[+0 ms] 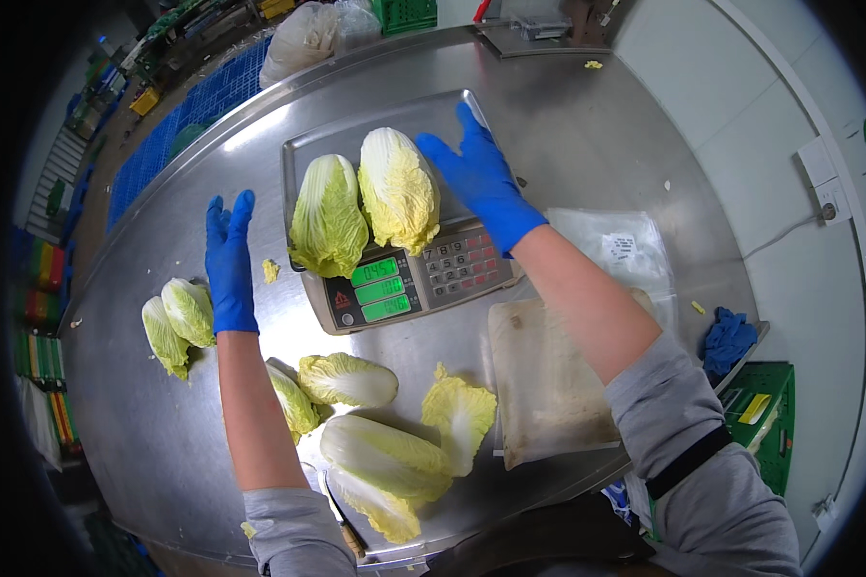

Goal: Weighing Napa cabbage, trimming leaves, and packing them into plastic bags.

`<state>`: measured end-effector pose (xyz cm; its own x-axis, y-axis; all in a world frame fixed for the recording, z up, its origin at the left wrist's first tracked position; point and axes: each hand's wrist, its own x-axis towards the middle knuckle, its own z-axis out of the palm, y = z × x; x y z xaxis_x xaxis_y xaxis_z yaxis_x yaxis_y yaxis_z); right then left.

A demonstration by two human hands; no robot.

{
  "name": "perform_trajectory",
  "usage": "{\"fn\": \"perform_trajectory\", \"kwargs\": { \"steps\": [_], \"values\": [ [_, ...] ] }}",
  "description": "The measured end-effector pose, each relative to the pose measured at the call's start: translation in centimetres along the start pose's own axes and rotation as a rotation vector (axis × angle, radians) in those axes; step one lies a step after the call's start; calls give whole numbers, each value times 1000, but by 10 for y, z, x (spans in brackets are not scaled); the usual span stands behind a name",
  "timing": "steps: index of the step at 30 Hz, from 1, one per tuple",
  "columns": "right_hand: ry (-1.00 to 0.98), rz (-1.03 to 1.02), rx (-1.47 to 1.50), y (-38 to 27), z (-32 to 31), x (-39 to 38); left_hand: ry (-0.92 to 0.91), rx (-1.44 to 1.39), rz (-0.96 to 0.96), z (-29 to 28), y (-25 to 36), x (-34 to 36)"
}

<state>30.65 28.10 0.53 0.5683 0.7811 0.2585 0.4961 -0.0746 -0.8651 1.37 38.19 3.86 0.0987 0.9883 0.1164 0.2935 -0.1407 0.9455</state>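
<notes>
loose cabbage leaves lie nearest, low on the steel table, with a knife beside them, well below both hands. two napa cabbage pieces sit on the scale tray: left cabbage piece and right cabbage piece, touching each other. right hand, in a blue glove, is flat and open, fingers stretched, resting on the tray just right of the right cabbage piece, grasping nothing. left hand, also blue-gloved, is open with fingers straight, hovering left of the scale, holding nothing. two small cabbage halves lie just left of the left hand. scale display and keypad sit below the right hand. clear plastic bags lie under the right forearm. blue cloth sits far right at the table edge, above a green crate.
</notes>
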Motion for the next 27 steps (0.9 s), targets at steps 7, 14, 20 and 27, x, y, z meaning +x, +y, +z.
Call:
{"fn": "perform_trajectory", "kwargs": {
  "steps": [7, 14, 20, 27],
  "values": [
    [-121, 145, -176, -19, 20, -5, -77, 134, -3, 58, 0, -3],
    [-209, 173, 115, -21, 17, -40, -211, -267, 51, 84, 14, -44],
    [-117, 47, 217, -7, -129, -215, -378, -422, -95, 114, 46, -241],
    [-120, 235, 92, 37, -207, -359, -539, -514, -263, 150, -6, -401]
  ]
}}
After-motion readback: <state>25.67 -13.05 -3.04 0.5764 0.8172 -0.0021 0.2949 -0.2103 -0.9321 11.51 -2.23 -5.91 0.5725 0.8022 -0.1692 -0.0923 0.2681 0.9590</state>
